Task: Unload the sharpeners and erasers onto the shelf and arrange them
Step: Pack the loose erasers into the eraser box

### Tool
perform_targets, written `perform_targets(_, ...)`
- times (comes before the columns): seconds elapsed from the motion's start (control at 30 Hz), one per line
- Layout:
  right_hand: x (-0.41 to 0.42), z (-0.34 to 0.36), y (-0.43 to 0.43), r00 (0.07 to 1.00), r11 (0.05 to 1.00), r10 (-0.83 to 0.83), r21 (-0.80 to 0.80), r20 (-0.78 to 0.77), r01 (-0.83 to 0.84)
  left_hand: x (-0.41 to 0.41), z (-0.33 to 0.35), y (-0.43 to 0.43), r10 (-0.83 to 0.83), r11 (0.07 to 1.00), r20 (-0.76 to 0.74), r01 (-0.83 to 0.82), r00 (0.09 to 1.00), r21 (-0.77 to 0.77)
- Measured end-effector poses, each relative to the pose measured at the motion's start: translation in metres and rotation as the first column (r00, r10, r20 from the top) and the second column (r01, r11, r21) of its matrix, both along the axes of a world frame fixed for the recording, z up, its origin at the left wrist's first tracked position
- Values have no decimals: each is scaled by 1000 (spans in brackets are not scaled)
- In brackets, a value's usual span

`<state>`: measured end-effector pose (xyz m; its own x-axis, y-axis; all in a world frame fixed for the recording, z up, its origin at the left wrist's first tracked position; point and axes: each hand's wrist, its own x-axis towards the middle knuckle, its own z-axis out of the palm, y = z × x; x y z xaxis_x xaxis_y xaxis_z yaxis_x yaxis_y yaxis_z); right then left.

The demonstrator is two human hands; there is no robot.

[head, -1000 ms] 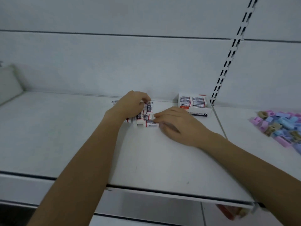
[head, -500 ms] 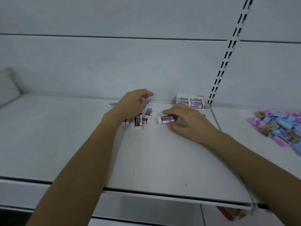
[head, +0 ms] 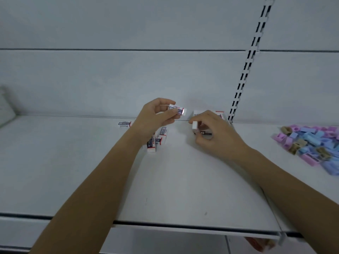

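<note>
Above shelf [head: 174, 180], left fingers [head: 162, 102] pinch white sleeved eraser [head: 177, 109], right fingers [head: 204, 119] pinch second eraser [head: 194, 125]

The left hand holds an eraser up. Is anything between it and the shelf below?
Nothing visible. The shelf under the eraser in the left hand is bare; the loose erasers lie to its left, the right hand to its right.

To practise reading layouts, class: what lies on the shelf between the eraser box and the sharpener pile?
Head view: only bare shelf between the eraser box and the sharpener pile.
</note>
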<state>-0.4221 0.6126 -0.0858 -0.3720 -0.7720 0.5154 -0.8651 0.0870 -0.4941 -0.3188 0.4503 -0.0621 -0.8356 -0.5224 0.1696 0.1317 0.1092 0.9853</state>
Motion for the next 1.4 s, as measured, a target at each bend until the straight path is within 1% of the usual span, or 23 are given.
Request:
perform_targets(0.07, -7, 9, 7, 998, 999, -27, -19, 52, 28, -1, 0, 3, 22, 1000, 10, -22, 1000, -18)
perform_targets(0.23, -32, 21, 23, 976, 980, -166, -84, 143, 179, -11, 0, 13, 67, 991, 20, -64, 998, -115)
perform_targets(0.3, -42, 21, 25, 967, 966, -219, -115, 130, 234, -20, -1, 17, 76, 981, 43, -67, 996, -180)
perform_targets(0.4, -53, 18, 27, 960, 948, -272, -153, 70, 280, -34, 0, 22, 68, 953, 70, -44, 995, -299)
perform_targets(0.47, -57, 17, 27, 955, 946, -293, -131, 46, 297, -44, 1, 24, 56, 916, 102, -11, 993, -400)
perform_targets(0.53, -58, 15, 26, 955, 949, -295, -99, 45, 298, -53, 3, 24, 52, 857, 134, 24, 990, -514)
perform_targets(0.6, -59, 14, 26, 958, 958, -277, -50, 73, 281, -60, 2, 26, 74, 789, 173, 49, 982, -613)
perform_targets(0.67, -59, 12, 26, 961, 966, -258, 23, 97, 257, -66, -2, 28, 115, 735, 187, 43, 976, -676)
perform_targets(0.77, -59, 10, 25, 968, 963, -245, 128, 44, 238, -72, -13, 26, 170, 701, 179, 9, 969, -713)
perform_targets(0.83, -60, 10, 24, 971, 963, -236, 145, 30, 229, -73, -20, 25, 198, 670, 181, 2, 963, -742)
perform_targets(0.87, -61, 10, 24, 972, 964, -233, 143, 31, 226, -73, -21, 25, 217, 641, 178, -3, 960, -768)
perform_targets(0.93, -62, 10, 24, 973, 962, -231, 156, 12, 226, -72, -25, 26, 233, 585, 132, -30, 964, -811)
perform_targets(1.0, -65, 8, 23, 971, 958, -237, 163, -16, 237, -70, -25, 28, 202, 548, 86, -40, 976, -836)
perform_targets(1.07, -65, 9, 24, 967, 955, -253, 152, -39, 256, -67, -25, 30, 145, 502, 69, -13, 987, -864)
perform_targets(1.17, -64, 10, 26, 963, 955, -254, 134, -87, 264, -61, -26, 31, 89, 459, 107, 55, 990, -887)
perform_targets(1.27, -65, 9, 27, 959, 955, -253, 125, -131, 269, -56, -31, 30, 67, 394, 136, 98, 988, -914)
perform_targets(1.4, -67, 5, 27, 951, 949, -245, 152, -189, 275, -53, -31, 30, 56, 379, 184, 150, 981, -913)
